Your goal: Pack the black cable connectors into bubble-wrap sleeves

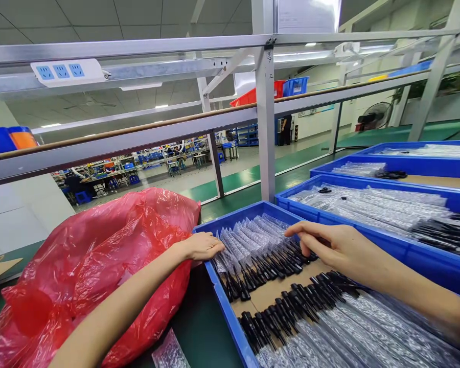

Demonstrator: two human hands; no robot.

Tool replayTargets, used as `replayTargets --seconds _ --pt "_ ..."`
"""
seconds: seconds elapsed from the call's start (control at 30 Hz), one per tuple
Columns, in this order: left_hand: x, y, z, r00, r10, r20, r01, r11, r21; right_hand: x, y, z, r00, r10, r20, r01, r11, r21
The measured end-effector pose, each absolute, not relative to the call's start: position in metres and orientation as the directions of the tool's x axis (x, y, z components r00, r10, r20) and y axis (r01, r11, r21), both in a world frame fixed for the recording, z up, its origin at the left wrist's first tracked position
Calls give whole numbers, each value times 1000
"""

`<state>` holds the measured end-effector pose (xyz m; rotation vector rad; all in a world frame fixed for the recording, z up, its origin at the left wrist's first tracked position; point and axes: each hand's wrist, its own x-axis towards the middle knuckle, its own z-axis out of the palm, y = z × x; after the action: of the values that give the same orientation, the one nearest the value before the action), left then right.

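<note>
My left hand [202, 247] rests at the left rim of the nearest blue tray [227, 316], its fingers stretched flat over the end of a row of bubble-wrap sleeves [249, 237]. Black parts [270, 266], perhaps cable ends or plugs, stick out of these sleeves toward me. Above the right end of the same row hovers my right hand [331, 243], with index finger and thumb apart and nothing visible between them. A second row of wrapped pieces [329, 332] fills the tray's near side, its black ends [287, 309] facing the first row. Brown cardboard [258, 296] shows between both rows.
A large red plastic bag [111, 271] bulges left of the tray. A bubble-wrap piece [170, 352] lies on the green surface below it. More blue trays [398, 240] with wrapped pieces stand at right. A metal post [266, 128] and rails rise behind.
</note>
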<state>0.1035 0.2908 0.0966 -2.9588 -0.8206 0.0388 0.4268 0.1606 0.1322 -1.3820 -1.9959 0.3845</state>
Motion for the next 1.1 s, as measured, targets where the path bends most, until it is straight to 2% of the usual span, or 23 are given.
replayTargets --seconds 0.27,0.53,0.83,0.97,1.1 --pt "125 300 98 934 353 -45 344 -929 -139 428 159 129 -229 912 341 739 391 -548" --pt "150 305 91 884 466 26 465 -874 -144 425 157 134 -238 908 346 732 401 -550" --pt "166 312 81 929 367 47 368 -904 -217 425 148 138 -245 904 349 734 408 -543" --pt "178 319 81 953 302 37 303 -930 -208 425 147 142 -236 914 331 739 389 -549" --pt "193 326 80 934 355 33 355 -917 -180 424 145 145 -227 909 349 730 396 -557"
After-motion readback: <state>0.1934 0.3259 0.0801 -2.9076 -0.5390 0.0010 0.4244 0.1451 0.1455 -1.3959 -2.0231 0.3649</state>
